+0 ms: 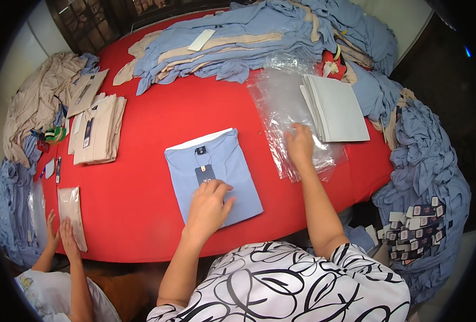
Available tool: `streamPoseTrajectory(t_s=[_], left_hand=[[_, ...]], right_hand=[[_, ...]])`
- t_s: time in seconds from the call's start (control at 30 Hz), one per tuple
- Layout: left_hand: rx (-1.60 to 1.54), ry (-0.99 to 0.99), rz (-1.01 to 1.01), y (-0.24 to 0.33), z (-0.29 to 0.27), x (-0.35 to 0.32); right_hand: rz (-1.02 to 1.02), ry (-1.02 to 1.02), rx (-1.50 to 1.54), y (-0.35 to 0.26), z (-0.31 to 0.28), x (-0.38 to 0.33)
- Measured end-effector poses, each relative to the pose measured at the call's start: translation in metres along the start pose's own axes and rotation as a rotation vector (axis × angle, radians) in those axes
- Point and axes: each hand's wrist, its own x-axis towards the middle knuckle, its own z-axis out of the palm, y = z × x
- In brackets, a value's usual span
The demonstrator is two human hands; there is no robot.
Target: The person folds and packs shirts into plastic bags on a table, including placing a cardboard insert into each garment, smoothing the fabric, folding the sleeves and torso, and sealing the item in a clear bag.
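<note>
Blue shirt (pixel 238 177), folded: left hand (pixel 211 203) laid on top, loosely open. Clear bags (pixel 275 110): right hand (pixel 300 142) over them, part-curled; grip unclear.

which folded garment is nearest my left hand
The light blue one, directly beneath your left hand; the beige folded garments lie farther left.

You can cross the red table (pixel 146 188) between the folded blue shirt (pixel 242 180) and beige shirt stack (pixel 105 140); plastic bags (pixel 281 104) and white sheets (pixel 342 110) obstruct your right, layered garments (pixel 248 27) beyond.
</note>
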Motion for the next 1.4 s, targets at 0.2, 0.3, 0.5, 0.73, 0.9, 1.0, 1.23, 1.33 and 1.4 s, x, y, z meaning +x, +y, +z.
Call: streamPoseTrajectory(t_s=[0.2,0.3,0.5,0.73,0.9,1.0,1.23,1.33,1.4], left_hand=[[-0.083,0.082,0.253,0.018,0.064,0.090],[-0.145,0.144,0.255,0.032,0.092,0.146],[-1.486,-0.073,-0.271,0.047,0.091,0.247],[-1.312,-0.160,-0.320,-0.027,0.028,0.277],[-1.091,-0.255,-0.121,-0.016,0.009,0.224],[-1.194,-0.290,-0.134,0.005,-0.003,0.184],[-1.154,-0.040,-0.144,0.016,0.002,0.120],[-1.160,-0.007,-0.094,0.015,0.001,0.098],[-1.150,0.033,-0.104,0.019,-0.002,0.088]], right_hand=[[0.328,-0.130,0.502,0.059,0.018,0.043],[0.358,-0.119,0.705,0.059,-0.032,0.068],[-0.071,-0.202,0.920,0.044,-0.082,0.069],[-0.535,-0.688,0.908,-0.032,-0.097,-0.016],[-0.165,-0.588,1.116,-0.023,-0.123,0.015],[-0.277,-0.118,0.716,-0.009,-0.101,0.065],[-0.153,-0.873,1.290,0.002,-0.094,0.077],[-0.063,-0.855,1.330,-0.004,-0.099,0.064],[-0.053,-0.814,1.317,-0.007,-0.098,0.054]])
